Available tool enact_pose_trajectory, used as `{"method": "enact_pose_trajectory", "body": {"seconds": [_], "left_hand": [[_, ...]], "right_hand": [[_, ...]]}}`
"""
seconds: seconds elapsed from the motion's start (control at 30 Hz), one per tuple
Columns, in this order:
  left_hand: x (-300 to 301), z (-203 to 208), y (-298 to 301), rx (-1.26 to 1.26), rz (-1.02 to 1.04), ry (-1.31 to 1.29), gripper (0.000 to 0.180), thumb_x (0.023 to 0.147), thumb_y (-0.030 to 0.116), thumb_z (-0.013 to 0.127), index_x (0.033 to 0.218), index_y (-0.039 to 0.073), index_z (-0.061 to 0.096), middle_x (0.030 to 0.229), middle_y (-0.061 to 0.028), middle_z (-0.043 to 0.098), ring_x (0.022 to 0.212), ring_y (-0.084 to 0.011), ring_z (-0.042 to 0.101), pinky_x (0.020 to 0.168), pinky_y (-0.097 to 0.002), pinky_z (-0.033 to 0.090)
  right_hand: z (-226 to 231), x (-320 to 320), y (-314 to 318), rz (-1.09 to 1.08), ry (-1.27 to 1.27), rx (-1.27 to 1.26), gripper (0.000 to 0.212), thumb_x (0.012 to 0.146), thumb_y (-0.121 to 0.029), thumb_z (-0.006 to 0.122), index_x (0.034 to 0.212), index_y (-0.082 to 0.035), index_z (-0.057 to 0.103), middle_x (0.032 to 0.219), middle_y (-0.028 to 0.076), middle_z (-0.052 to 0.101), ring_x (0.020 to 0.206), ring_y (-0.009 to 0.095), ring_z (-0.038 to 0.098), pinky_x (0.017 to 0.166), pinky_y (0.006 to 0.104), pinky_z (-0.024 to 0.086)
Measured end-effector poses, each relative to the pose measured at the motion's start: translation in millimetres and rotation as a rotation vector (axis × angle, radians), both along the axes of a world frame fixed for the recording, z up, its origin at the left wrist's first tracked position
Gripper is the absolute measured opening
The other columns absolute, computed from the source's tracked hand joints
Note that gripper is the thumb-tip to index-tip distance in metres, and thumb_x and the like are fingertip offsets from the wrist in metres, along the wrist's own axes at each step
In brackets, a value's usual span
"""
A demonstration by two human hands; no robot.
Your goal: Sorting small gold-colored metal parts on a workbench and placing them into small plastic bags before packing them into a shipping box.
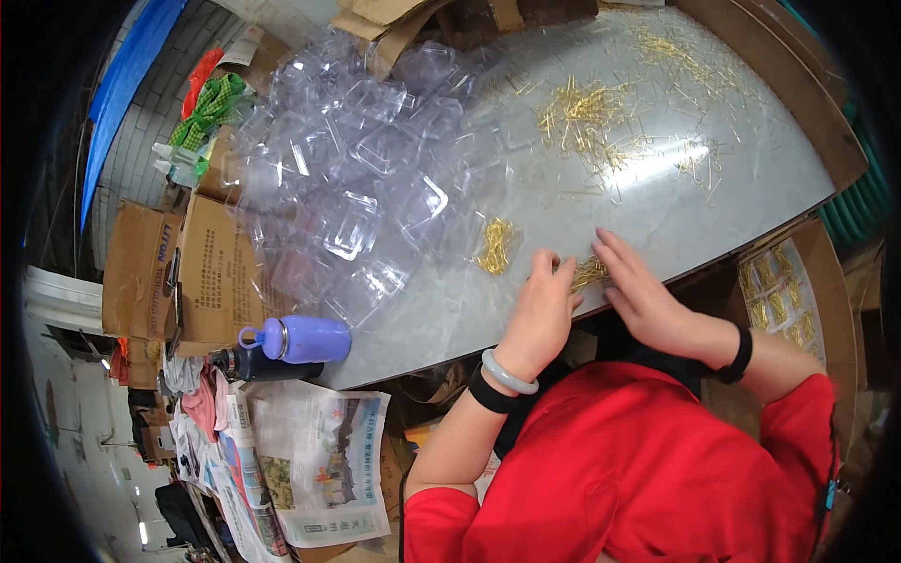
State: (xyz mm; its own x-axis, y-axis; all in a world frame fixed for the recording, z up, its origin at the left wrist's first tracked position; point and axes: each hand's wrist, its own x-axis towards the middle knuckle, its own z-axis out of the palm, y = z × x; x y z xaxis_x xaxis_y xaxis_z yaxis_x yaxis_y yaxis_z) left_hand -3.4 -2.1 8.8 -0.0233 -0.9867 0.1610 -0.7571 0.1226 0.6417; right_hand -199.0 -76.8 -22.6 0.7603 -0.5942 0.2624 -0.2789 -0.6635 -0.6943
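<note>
A small bundle of gold wire hooks (pixel 588 272) lies on the grey tabletop between my two hands, close to the near edge. My left hand (pixel 544 308) rests at the bundle's left side; its fingers are bent and slightly apart, with the tips next to the hooks. From the right, my right hand (pixel 641 293) reaches over with fingers stretched out, touching or nearly touching the same bundle. A second neat bundle of gold hooks (pixel 494 246) sits to the left, on or beside clear plastic. Farther back, loose gold hooks (pixel 587 114) are heaped and scattered.
A large pile of clear plastic clamshell boxes (pixel 375 159) covers the table's left part. A purple bottle (pixel 314 339) lies at the near left edge, beside a dark one. At right, an open cardboard box (pixel 838 310) holds packs of gold hooks (pixel 779 298). Newspapers (pixel 324 460) lie lower left.
</note>
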Motion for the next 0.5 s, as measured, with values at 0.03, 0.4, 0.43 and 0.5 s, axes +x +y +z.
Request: {"method": "enact_pose_trajectory", "body": {"seconds": [0.03, 0.4, 0.43, 0.5], "left_hand": [[-1.9, 0.0, 1.3, 0.012, 0.007, -0.001, 0.048, 0.084, -0.002, 0.073, 0.129, -0.005, 0.058, 0.124, -0.0248, 0.051, 0.11, -0.0445, 0.059, 0.092, -0.045, 0.051], [-6.9, -9.0, 7.7, -0.014, 0.053, 0.001, 0.043, 0.087, -0.006, 0.068, 0.128, -0.003, 0.057, 0.123, -0.026, 0.051, 0.109, -0.0462, 0.059, 0.092, -0.0473, 0.051], [-7.8, -8.0, 6.2, -0.004, 0.041, 0.0, 0.043, 0.087, -0.006, 0.067, 0.128, -0.003, 0.057, 0.124, -0.0259, 0.051, 0.109, -0.0464, 0.059, 0.092, -0.0475, 0.051], [-7.1, -4.5, 4.1, 0.013, 0.032, -0.013, 0.042, 0.087, -0.006, 0.067, 0.128, -0.001, 0.057, 0.124, -0.0257, 0.05, 0.11, -0.0466, 0.058, 0.092, -0.0477, 0.051]], "right_hand": [[-0.6, 6.6, 6.2, -0.01, -0.015, -0.012, 0.067, 0.091, 0.008, 0.054, 0.152, 0.006, 0.029, 0.161, 0.03, 0.024, 0.15, 0.045, 0.026, 0.123, 0.0473, 0.027], [27.1, -6.3, -47.3, 0.177, 0.125, -0.219, 0.079, 0.073, -0.012, 0.083, 0.145, -0.006, 0.049, 0.129, 0.013, 0.06, 0.118, 0.036, 0.055, 0.1, 0.0432, 0.047], [28.4, -6.3, -57.8, 0.229, 0.117, -0.234, 0.075, 0.073, -0.014, 0.084, 0.141, -0.005, 0.052, 0.124, 0.013, 0.061, 0.114, 0.036, 0.057, 0.097, 0.0435, 0.048], [29.6, 0.9, -74.9, 0.346, 0.09, -0.269, 0.068, 0.072, -0.017, 0.085, 0.133, -0.005, 0.057, 0.115, 0.013, 0.062, 0.108, 0.036, 0.059, 0.091, 0.0441, 0.049]]}}
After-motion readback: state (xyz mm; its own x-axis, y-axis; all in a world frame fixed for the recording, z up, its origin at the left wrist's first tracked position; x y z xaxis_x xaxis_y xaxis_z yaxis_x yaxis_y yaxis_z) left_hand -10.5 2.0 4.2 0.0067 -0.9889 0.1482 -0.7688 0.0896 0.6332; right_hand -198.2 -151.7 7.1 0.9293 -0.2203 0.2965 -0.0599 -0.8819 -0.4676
